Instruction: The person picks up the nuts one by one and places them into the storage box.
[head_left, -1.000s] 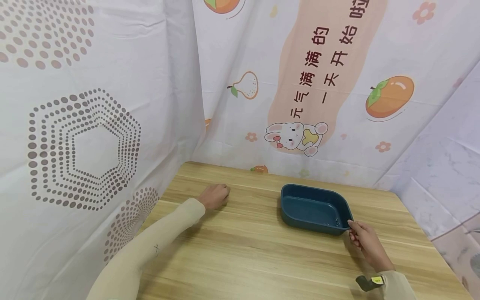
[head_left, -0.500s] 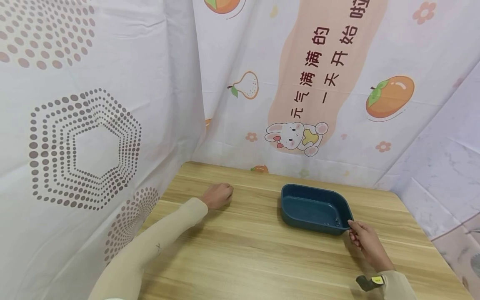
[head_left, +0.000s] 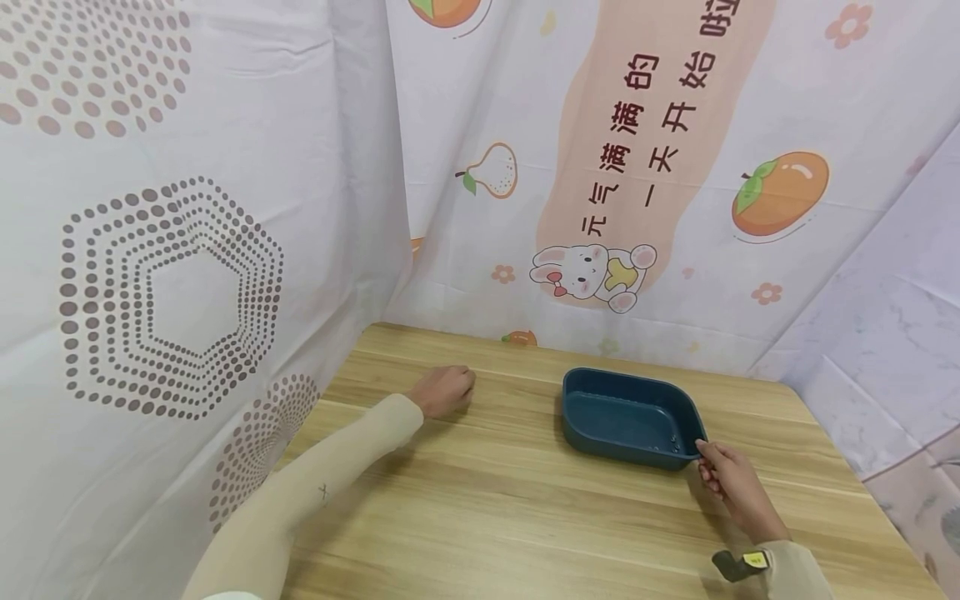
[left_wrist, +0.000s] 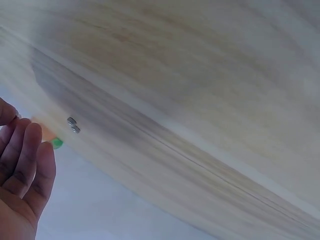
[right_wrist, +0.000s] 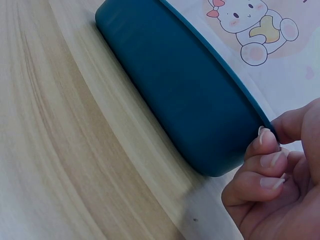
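Note:
My left hand (head_left: 444,392) hovers over or rests near the table's left back part; which of the two is unclear. In the left wrist view its thumb and fingertips meet, pinching a tiny shiny metal piece (left_wrist: 18,115) that is mostly hidden. Two small silvery metal pieces (left_wrist: 73,125) like nuts lie close together on the wood near those fingers. My right hand (head_left: 733,486) pinches the near right corner of a dark teal rectangular box (head_left: 622,417), thumb over the rim, other fingers curled outside. Several tiny shiny pieces (head_left: 675,444) lie in the box's right end.
The wooden table (head_left: 480,517) ends at a printed white curtain (head_left: 465,275) behind. Another dotted curtain (head_left: 315,208) hangs along the left side, and a pale cloth (head_left: 892,333) hangs at the right. A black device (head_left: 738,565) sits on my right wrist.
My left hand has moved slightly to the right across the table towards the box. The right hand and the box have stayed in place.

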